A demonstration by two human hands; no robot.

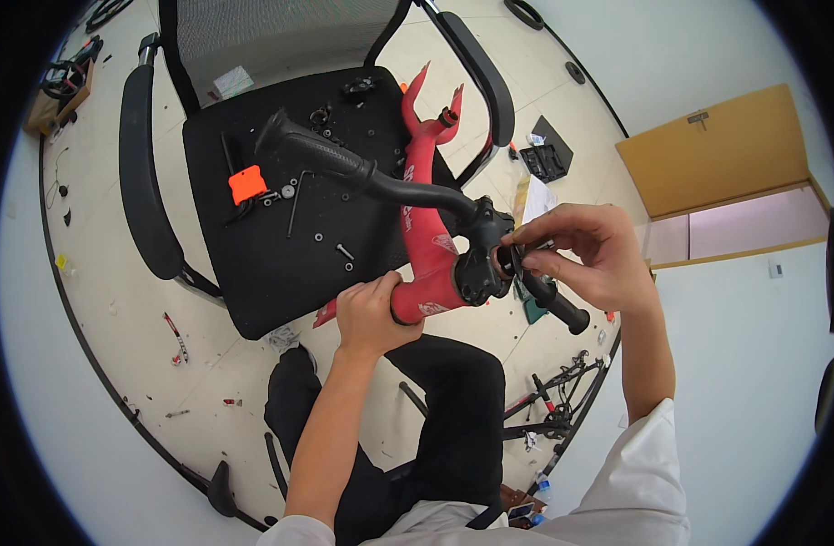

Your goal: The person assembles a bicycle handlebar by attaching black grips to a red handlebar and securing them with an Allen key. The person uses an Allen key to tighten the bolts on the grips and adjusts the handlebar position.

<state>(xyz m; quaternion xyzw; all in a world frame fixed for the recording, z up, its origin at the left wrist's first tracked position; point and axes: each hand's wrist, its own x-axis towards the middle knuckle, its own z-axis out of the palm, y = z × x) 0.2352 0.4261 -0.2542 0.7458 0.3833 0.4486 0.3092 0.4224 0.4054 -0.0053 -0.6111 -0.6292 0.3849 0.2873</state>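
A red bicycle frame [426,241] leans over a black chair seat, its head tube toward me. My left hand [371,314] is wrapped round the frame by the lower end of the head tube. At the tube's other end sits a black stem [479,264], clamped to a black handlebar [417,193] with a rubber grip [319,156] at its far left. Thumb and fingers of my right hand [594,255] pinch together at the steerer opening beside the stem. A small dark piece shows at those fingertips, too covered to name.
On the chair seat [221,264] lie an orange-and-black item [248,185], a hex key [297,205], a bolt [345,251] and several small rings. An armrest [149,173] rises at left. Another bicycle frame [549,409] lies on the floor at right, near an open black case [544,162].
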